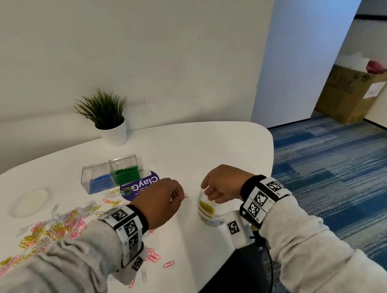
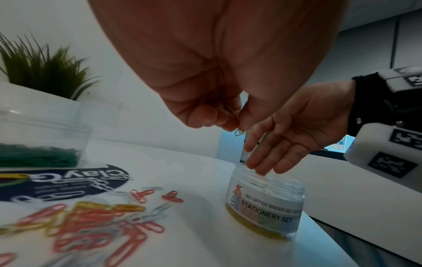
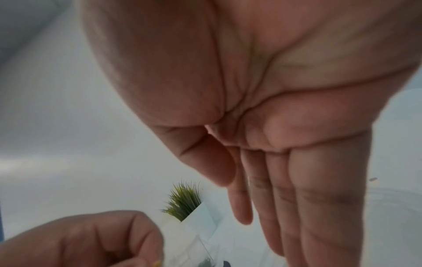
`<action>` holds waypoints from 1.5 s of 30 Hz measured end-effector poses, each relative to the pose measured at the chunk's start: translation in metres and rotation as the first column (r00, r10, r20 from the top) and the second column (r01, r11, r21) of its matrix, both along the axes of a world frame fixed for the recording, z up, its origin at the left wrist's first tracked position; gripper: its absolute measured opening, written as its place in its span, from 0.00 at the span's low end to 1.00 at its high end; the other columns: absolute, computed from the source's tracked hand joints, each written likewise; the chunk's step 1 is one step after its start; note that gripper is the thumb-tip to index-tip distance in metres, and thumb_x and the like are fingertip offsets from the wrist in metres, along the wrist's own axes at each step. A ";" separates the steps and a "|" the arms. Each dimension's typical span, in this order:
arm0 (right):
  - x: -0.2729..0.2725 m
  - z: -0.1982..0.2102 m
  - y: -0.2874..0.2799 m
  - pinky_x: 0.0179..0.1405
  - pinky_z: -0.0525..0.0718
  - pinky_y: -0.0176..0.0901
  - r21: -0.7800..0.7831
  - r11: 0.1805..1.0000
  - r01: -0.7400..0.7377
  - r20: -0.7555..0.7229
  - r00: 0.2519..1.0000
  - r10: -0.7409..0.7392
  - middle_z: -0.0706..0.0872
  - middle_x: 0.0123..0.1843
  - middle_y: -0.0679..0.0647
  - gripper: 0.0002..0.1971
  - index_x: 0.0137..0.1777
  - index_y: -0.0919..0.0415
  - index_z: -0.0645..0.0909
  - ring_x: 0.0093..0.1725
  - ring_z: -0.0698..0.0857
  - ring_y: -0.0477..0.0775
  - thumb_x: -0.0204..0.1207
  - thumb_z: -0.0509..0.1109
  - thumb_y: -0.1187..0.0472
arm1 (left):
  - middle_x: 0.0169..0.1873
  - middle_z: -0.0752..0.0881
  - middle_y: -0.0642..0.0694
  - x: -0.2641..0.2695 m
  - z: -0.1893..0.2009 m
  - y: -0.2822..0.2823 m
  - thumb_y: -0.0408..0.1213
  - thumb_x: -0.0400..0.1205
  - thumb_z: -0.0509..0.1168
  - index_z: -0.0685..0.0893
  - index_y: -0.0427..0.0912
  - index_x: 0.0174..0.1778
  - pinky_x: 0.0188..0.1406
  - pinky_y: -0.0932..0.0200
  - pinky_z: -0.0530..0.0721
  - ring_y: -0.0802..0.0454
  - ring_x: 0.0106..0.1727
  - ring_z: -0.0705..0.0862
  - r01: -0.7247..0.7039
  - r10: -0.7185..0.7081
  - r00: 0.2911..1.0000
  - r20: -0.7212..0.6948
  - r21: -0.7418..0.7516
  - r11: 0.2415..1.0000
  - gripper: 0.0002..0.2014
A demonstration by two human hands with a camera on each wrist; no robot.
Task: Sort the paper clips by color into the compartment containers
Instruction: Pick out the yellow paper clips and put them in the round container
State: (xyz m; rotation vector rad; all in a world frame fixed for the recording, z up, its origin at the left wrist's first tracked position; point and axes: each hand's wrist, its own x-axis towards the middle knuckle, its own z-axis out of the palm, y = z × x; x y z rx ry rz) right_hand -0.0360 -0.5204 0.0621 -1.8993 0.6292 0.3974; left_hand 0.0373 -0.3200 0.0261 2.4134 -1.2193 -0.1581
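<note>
My left hand (image 1: 178, 198) pinches yellow paper clips (image 2: 239, 131) between thumb and fingers, just left of a round clear jar (image 1: 212, 215) labelled stationery set (image 2: 265, 211). The jar holds yellow clips at its bottom. My right hand (image 1: 209, 194) hovers over the jar's mouth with straight fingers (image 2: 262, 162) pointing down at the rim, holding nothing. A mixed pile of pink, yellow and white clips (image 1: 57, 225) lies at the left front of the table. A clear two-part box holds blue clips (image 1: 100, 182) and green clips (image 1: 126, 175).
A potted plant (image 1: 110, 119) stands at the back by the wall. A purple round label (image 1: 141, 186) lies beside the box, a clear round lid (image 1: 32, 201) at the left. The table edge (image 1: 237, 240) runs just right of the jar. A cardboard box (image 1: 351, 95) sits on the floor far right.
</note>
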 end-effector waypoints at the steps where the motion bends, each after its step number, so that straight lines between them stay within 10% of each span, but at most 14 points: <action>1: -0.003 0.001 -0.001 0.59 0.87 0.51 0.036 0.999 0.012 0.016 1.000 -0.013 0.87 0.61 0.65 0.14 0.63 0.69 0.82 0.60 0.88 0.63 0.83 0.59 0.68 | 0.43 0.80 0.56 -0.001 0.000 -0.009 0.43 0.85 0.62 0.80 0.53 0.47 0.40 0.71 0.71 0.63 0.42 0.77 0.000 0.000 1.000 -0.012 -0.003 1.000 0.03; 5: -0.008 -0.003 -0.015 0.58 0.88 0.49 0.064 0.996 0.059 0.124 0.990 -0.066 0.89 0.57 0.62 0.12 0.57 0.66 0.84 0.57 0.89 0.57 0.83 0.59 0.70 | 0.45 0.80 0.54 -0.004 -0.002 -0.042 0.42 0.85 0.63 0.81 0.50 0.48 0.44 0.65 0.72 0.58 0.44 0.78 0.032 -0.032 0.999 -0.034 0.006 0.999 0.03; 8: -0.010 -0.009 -0.027 0.58 0.86 0.46 -0.191 0.981 0.032 0.186 0.982 0.004 0.87 0.60 0.57 0.15 0.57 0.62 0.85 0.60 0.86 0.56 0.79 0.60 0.73 | 0.46 0.80 0.51 -0.007 -0.006 -0.060 0.42 0.86 0.62 0.84 0.49 0.52 0.48 0.62 0.76 0.52 0.49 0.81 0.102 -0.100 0.995 -0.029 0.090 0.991 0.06; 16: -0.013 -0.035 -0.035 0.64 0.78 0.40 -0.504 0.847 -0.169 0.010 0.979 0.202 0.83 0.67 0.52 0.18 0.60 0.55 0.86 0.67 0.80 0.52 0.78 0.61 0.72 | 0.66 0.84 0.48 -0.003 -0.006 -0.073 0.34 0.86 0.56 0.83 0.54 0.70 0.68 0.51 0.78 0.48 0.67 0.80 0.197 -0.208 0.978 -0.013 0.379 0.904 0.20; 25: -0.015 -0.044 -0.041 0.62 0.73 0.36 -0.535 0.830 -0.160 -0.001 0.982 0.189 0.80 0.70 0.49 0.17 0.60 0.50 0.82 0.68 0.78 0.50 0.79 0.60 0.70 | 0.51 0.87 0.53 0.014 -0.004 -0.031 0.41 0.85 0.61 0.86 0.50 0.56 0.53 0.57 0.80 0.53 0.52 0.84 0.133 -0.137 0.990 0.022 0.128 0.983 0.09; 28: -0.005 -0.030 -0.024 0.65 0.73 0.48 -0.737 0.656 -0.166 -0.067 0.983 0.173 0.78 0.70 0.45 0.16 0.65 0.43 0.76 0.67 0.76 0.53 0.80 0.60 0.61 | 0.52 0.86 0.54 0.046 -0.012 0.025 0.41 0.86 0.60 0.86 0.52 0.54 0.53 0.56 0.84 0.54 0.50 0.84 0.044 -0.057 0.997 0.046 0.251 0.967 0.09; 30: 0.008 -0.016 0.003 0.65 0.71 0.52 -0.876 0.471 -0.102 0.017 0.970 0.241 0.78 0.67 0.43 0.16 0.65 0.40 0.76 0.67 0.75 0.53 0.80 0.60 0.57 | 0.53 0.86 0.54 0.073 -0.019 0.069 0.41 0.86 0.58 0.85 0.53 0.54 0.53 0.55 0.85 0.54 0.51 0.84 -0.053 0.017 0.995 0.094 0.405 0.913 0.10; 33: 0.041 -0.017 0.058 0.62 0.75 0.48 -0.848 0.509 -0.146 0.160 0.845 0.510 0.80 0.62 0.44 0.14 0.64 0.43 0.78 0.63 0.77 0.52 0.81 0.62 0.58 | 0.61 0.84 0.52 0.108 -0.025 0.129 0.42 0.87 0.56 0.83 0.55 0.64 0.61 0.55 0.83 0.51 0.61 0.83 -0.164 0.063 0.981 0.185 0.603 0.781 0.14; 38: 0.121 -0.049 0.120 0.58 0.80 0.45 -0.764 0.478 -0.433 0.000 0.741 0.671 0.83 0.63 0.53 0.18 0.65 0.50 0.82 0.61 0.83 0.57 0.80 0.61 0.65 | 0.67 0.77 0.45 0.139 0.019 0.213 0.40 0.89 0.50 0.73 0.47 0.73 0.66 0.47 0.77 0.42 0.69 0.76 -0.019 -0.484 0.845 0.229 0.916 0.401 0.17; 42: 0.164 -0.065 0.143 0.59 0.83 0.47 -0.797 0.428 -0.426 -0.016 0.724 0.690 0.86 0.63 0.51 0.15 0.63 0.49 0.83 0.58 0.84 0.56 0.82 0.60 0.62 | 0.53 0.83 0.44 0.194 0.084 0.322 0.37 0.80 0.55 0.82 0.46 0.56 0.51 0.41 0.84 0.39 0.56 0.82 -0.101 -0.595 0.774 0.217 0.970 0.221 0.14; 45: 0.178 -0.075 0.159 0.59 0.84 0.48 -0.807 0.363 -0.466 -0.105 0.719 0.687 0.86 0.62 0.51 0.15 0.63 0.51 0.84 0.59 0.85 0.56 0.85 0.58 0.55 | 0.59 0.83 0.45 0.267 0.070 0.427 0.49 0.83 0.40 0.76 0.52 0.59 0.57 0.35 0.78 0.39 0.62 0.79 -0.095 -0.693 0.702 0.165 0.986 0.139 0.21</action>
